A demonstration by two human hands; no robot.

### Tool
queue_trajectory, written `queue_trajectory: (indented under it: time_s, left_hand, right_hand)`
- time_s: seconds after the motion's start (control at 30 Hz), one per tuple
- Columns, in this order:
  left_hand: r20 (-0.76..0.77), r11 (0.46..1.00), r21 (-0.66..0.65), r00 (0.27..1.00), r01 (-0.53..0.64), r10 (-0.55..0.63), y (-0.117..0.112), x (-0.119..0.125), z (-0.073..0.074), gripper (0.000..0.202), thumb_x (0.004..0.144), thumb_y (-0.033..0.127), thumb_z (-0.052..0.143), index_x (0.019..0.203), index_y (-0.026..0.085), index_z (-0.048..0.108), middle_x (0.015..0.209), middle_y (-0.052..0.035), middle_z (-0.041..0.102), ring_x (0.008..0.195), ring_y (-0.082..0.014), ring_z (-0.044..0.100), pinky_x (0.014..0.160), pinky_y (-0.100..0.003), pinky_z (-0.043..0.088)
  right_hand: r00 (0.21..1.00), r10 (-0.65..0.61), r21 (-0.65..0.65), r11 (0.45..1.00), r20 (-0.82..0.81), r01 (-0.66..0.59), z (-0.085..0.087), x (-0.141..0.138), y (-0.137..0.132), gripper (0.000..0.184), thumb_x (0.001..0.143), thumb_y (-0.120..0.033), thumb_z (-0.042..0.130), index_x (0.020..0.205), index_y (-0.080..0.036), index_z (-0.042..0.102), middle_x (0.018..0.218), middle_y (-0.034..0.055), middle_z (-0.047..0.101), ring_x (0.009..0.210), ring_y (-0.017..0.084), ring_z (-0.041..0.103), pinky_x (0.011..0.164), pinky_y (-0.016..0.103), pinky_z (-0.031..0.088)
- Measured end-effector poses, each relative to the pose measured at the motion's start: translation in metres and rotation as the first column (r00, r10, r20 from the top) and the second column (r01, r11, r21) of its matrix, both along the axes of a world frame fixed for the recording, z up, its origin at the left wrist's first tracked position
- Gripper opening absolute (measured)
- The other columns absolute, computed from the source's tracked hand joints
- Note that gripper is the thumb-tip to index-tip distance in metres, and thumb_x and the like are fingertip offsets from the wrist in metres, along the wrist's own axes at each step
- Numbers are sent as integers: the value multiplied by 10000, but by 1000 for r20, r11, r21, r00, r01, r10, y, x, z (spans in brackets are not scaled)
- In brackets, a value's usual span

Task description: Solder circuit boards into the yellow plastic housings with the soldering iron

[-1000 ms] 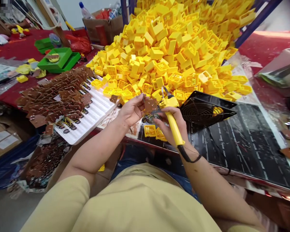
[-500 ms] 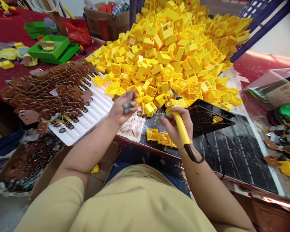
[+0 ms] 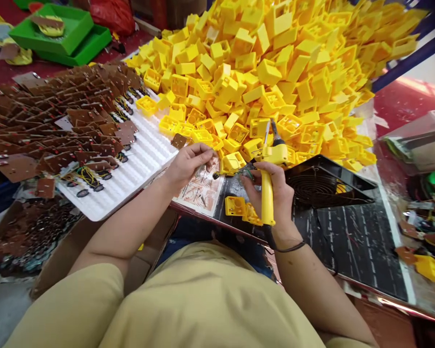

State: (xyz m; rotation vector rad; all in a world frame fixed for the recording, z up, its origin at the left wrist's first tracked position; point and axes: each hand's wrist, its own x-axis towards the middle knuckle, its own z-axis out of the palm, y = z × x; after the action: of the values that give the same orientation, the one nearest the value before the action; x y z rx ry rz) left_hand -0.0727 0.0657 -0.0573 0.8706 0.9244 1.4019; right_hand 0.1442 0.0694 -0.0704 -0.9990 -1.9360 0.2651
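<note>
My right hand (image 3: 275,193) is wrapped round the handle of a yellow soldering iron (image 3: 265,195), whose metal tip (image 3: 272,129) points up toward the yellow pile. Its fingertips also pinch a small part with thin wires (image 3: 247,172). My left hand (image 3: 189,164) hovers over a printed paper sheet (image 3: 199,191), fingers curled into a pinch; what they hold is too small to name. A single yellow plastic housing (image 3: 234,162) lies between the two hands. Two more yellow housings (image 3: 241,209) lie by my right wrist.
A big heap of yellow housings (image 3: 268,67) fills the back. Brown circuit boards (image 3: 54,125) lie on a white ribbed sheet (image 3: 137,166) at left. A black fan (image 3: 322,183) and black mat (image 3: 351,241) are at right, green trays (image 3: 63,31) far left, and a box of boards (image 3: 32,232) below the table edge.
My left hand drew a small brown board away from the right hand, turned it, then lowered over the paper sheet. The soldering iron swung more upright. The view tilted down and closer.
</note>
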Motion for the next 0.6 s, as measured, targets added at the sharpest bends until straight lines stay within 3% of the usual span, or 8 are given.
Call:
queue_trajectory:
  time_s: [0.13, 0.2, 0.3, 0.4, 0.47, 0.53, 0.6]
  left_hand:
    - [-250, 983, -45, 951, 178, -184, -14, -8, -4, 324, 754, 454, 763, 677, 154, 665, 576, -19, 646, 509, -117, 597, 531, -231, 476]
    - [-424, 989, -15, 895, 144, -137, -23, -11, -2, 315, 789, 461, 714, 694, 161, 694, 646, -49, 691, 588, -144, 642, 576, -243, 493]
    - [-697, 984, 151, 716, 95, 38, -29, -12, -1, 186, 833, 330, 651, 768, 182, 744, 829, -63, 750, 803, -171, 684, 724, -253, 504]
    - [-867, 954, 147, 499, 262, -3, -27, -7, 0, 199, 870, 249, 578, 862, 189, 767, 935, -68, 762, 877, -189, 687, 823, -292, 491]
    - [-918, 942, 111, 395, 316, -24, -24, -1, 0, 219, 883, 253, 567, 911, 183, 772, 953, -81, 758, 896, -206, 683, 853, -316, 484]
    - [-925, 942, 107, 378, 317, -22, -21, 4, 0, 242, 899, 301, 564, 938, 182, 771, 964, -86, 748, 923, -209, 674, 875, -318, 477]
    - [-896, 943, 100, 441, 318, -54, -19, 9, 1, 324, 929, 378, 517, 906, 173, 767, 918, -78, 734, 890, -191, 664, 842, -292, 476]
  right_hand:
    - [998, 9, 80, 997, 67, -14, -5, -7, -4, 300, 901, -291, 657, 1152, -247, 498, 873, -12, 700, 672, 137, 689, 619, 222, 568]
    - [995, 2, 131, 991, 100, -15, -5, -7, -8, 318, 891, -256, 672, 1162, -256, 505, 879, -13, 697, 686, 141, 689, 633, 229, 568]
    - [989, -5, 206, 978, 145, -25, -6, -7, -14, 378, 874, -200, 686, 1202, -281, 515, 871, -14, 694, 684, 146, 680, 620, 231, 546]
    - [983, 18, 264, 962, 182, -67, -7, -5, -17, 492, 856, -150, 693, 1284, -297, 498, 879, -4, 699, 700, 158, 679, 635, 244, 537]
    - [979, 46, 287, 952, 200, -104, -11, -2, -18, 563, 863, -128, 671, 1356, -302, 460, 934, 12, 707, 744, 167, 683, 682, 257, 547]
    - [975, 61, 303, 945, 214, -125, -16, 1, -19, 594, 881, -123, 636, 1406, -307, 429, 992, 24, 708, 773, 166, 680, 706, 265, 550]
    - [975, 56, 323, 938, 215, -125, -22, 4, -20, 585, 894, -131, 618, 1418, -309, 429, 1009, 24, 705, 767, 158, 670, 702, 264, 544]
